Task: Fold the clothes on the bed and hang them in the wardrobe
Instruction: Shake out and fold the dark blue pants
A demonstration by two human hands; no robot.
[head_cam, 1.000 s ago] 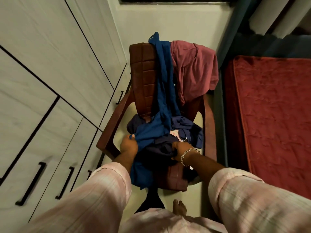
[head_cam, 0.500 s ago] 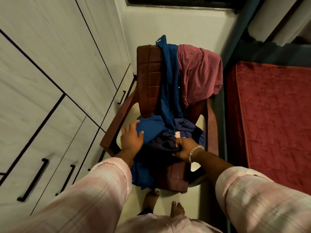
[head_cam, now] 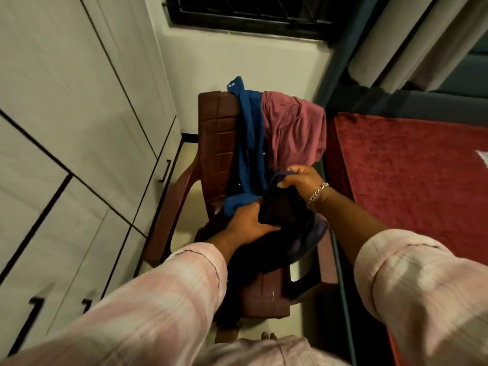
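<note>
1. Clothes-wise, the main one is a dark garment [head_cam: 285, 223], navy or black, too dim to call, bunched up over the seat of a brown plastic chair [head_cam: 224, 143]. No telling if it's a shirt or trousers, and its lower folds just melt into shadow at the seat's front edge.
2. Left hand [head_cam: 248, 223] has its fingers curled into the fabric low down; the fingertips are buried in the cloth, so only knuckles and thumb show.
3. Right hand [head_cam: 303, 180], with a chain bracelet [head_cam: 318, 194] on the wrist, pinches the garment's upper edge and holds it a bit higher.
4. Both pink plaid sleeves run off the bottom of the shot.
5. Blue garment [head_cam: 250, 143] hangs down the chair back, with a maroon one [head_cam: 295, 133] draped beside it.
6. Bed [head_cam: 409, 180] on the right is cut off by the frame; wardrobe [head_cam: 79, 114] doors on the left are closed.
7. No readable writing or labels anywhere.
</note>
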